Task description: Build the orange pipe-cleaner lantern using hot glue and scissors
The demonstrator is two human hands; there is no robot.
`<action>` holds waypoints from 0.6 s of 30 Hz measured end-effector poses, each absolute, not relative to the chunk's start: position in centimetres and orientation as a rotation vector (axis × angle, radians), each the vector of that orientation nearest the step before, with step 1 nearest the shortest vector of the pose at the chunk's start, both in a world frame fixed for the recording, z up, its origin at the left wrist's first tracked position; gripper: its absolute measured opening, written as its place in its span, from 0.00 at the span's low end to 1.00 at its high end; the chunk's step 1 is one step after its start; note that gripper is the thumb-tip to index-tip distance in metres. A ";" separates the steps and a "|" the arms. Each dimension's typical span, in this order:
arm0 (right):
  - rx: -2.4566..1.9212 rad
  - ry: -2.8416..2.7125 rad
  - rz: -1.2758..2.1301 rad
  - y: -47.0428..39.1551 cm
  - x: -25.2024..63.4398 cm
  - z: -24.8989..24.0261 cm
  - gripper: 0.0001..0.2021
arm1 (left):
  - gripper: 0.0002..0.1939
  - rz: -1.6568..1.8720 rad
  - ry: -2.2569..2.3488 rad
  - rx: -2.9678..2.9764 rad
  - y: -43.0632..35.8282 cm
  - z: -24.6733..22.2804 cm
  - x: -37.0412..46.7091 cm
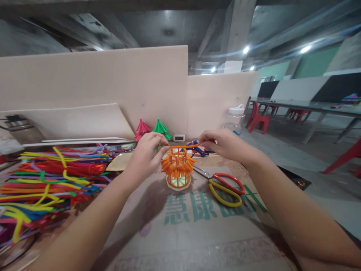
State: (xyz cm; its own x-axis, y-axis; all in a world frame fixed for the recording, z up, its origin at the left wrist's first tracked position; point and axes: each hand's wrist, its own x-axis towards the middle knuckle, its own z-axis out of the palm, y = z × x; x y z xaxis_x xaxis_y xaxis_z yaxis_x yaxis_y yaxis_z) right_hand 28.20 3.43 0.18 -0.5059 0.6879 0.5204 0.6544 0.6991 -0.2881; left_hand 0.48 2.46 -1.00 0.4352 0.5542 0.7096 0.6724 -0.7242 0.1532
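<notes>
An orange strip (pixel 185 146) is pinched at its ends by the left hand (pixel 149 153) and right hand (pixel 224 143), across the top of an orange model (pixel 177 170); green lettering (pixel 176 216), partly "慧康", is printed beneath.

Dim overall; ceiling lamps (pixel 305 49) flare, streaking; soft shadows (pixel 129 212); edges stretched, perhaps blurred.

A: What lies within the grip?

B: A strip (pixel 184 146), spanning from the left hand (pixel 149 152) to the right hand (pixel 221 142); below it, a model (pixel 178 168) on the work surface (pixel 197 241).

A: And around the grip?

B: To its left, a strip pile (pixel 56 169); before the right hand, scissors (pixel 227 180); behind the left hand, two further models (pixel 143 127); behind the right hand, a bottle (pixel 235 117); behind these, a partition (pixel 141 82).
</notes>
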 end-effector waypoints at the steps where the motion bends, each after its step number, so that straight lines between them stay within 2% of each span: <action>1: -1.027 -2.295 0.063 3.5 28.2 0.1 0.08 | 0.05 -1.167 -1.081 -2.524 2.5 -1.1 0.5; 5: -1.041 -2.349 0.024 3.5 28.1 -0.2 0.06 | 0.04 -1.093 -0.981 -2.460 2.1 -1.7 1.2; 10: -0.877 -2.389 0.155 2.3 26.4 -0.1 0.04 | 0.03 -1.019 -0.777 -2.340 1.1 -2.4 2.7; 18: -0.745 -2.245 0.183 1.6 24.0 -1.1 0.07 | 0.02 -1.095 -0.696 -2.260 1.0 -3.2 3.2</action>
State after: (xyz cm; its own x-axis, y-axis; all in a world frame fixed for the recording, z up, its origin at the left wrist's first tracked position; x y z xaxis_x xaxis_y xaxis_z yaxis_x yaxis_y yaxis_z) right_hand 24.01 1.64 -1.09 -0.5493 0.5642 0.6164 0.4571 0.8203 -0.3436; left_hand 3.16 1.00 -3.17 0.5387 0.2162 0.8143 0.6453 -0.7273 -0.2338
